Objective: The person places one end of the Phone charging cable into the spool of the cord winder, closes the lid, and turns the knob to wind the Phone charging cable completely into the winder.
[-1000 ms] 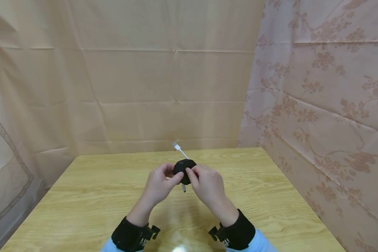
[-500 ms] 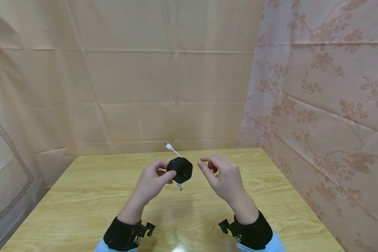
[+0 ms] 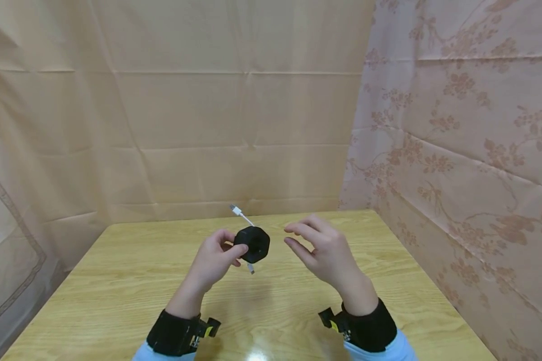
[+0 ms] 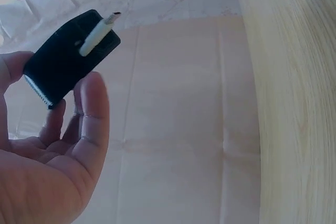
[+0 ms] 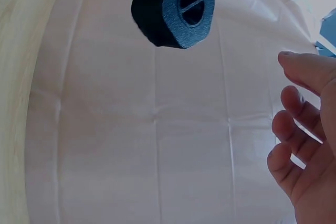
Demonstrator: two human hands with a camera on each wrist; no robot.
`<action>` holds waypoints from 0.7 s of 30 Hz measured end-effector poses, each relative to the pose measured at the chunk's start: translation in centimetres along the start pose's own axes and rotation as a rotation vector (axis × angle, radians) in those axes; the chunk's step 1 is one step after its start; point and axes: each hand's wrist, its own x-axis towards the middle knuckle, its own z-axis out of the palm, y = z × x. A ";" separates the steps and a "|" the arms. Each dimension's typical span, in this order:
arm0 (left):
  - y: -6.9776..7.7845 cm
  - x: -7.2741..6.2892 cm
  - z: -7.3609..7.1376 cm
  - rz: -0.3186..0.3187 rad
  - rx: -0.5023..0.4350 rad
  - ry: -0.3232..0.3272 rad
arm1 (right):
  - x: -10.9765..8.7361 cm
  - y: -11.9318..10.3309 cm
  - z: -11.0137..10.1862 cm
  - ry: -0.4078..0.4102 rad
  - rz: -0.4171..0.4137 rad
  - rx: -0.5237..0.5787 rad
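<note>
My left hand (image 3: pixel 211 259) pinches a black hexagonal cable winder (image 3: pixel 258 236) above the table, thumb on its near face. A white USB plug (image 3: pixel 237 210) on a short length of cable sticks out at its top. A smaller cable end (image 3: pixel 251 268) pokes out below. In the left wrist view a white plug (image 4: pixel 94 40) projects from the side of the winder (image 4: pixel 58 64). The right wrist view shows a round recess with a bar across it in the winder's face (image 5: pixel 181 38). My right hand (image 3: pixel 329 253) hovers to the right, apart from the winder, fingers loosely bent and holding nothing.
Under both hands lies a light wood-grain table (image 3: pixel 131 281). A plain beige cloth (image 3: pixel 185 125) hangs behind it, and a floral cloth (image 3: pixel 456 150) hangs along the right side. Black bands with small cameras sit on both wrists.
My right hand has let go of the winder and drawn away to the right, its fingers spreading apart. My left hand has carried the winder slightly left, turning its face more into view.
</note>
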 end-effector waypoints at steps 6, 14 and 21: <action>0.0 0.1 0.3 0.014 0.000 -0.008 | -0.3 0.3 1.0 -0.072 -0.048 -0.055; 0.0 0.0 0.7 0.015 0.009 -0.044 | -0.7 -0.3 3.3 -0.122 -0.091 -0.073; 0.4 -0.3 1.2 0.048 0.015 -0.068 | -1.2 -1.2 4.7 -0.138 -0.018 -0.135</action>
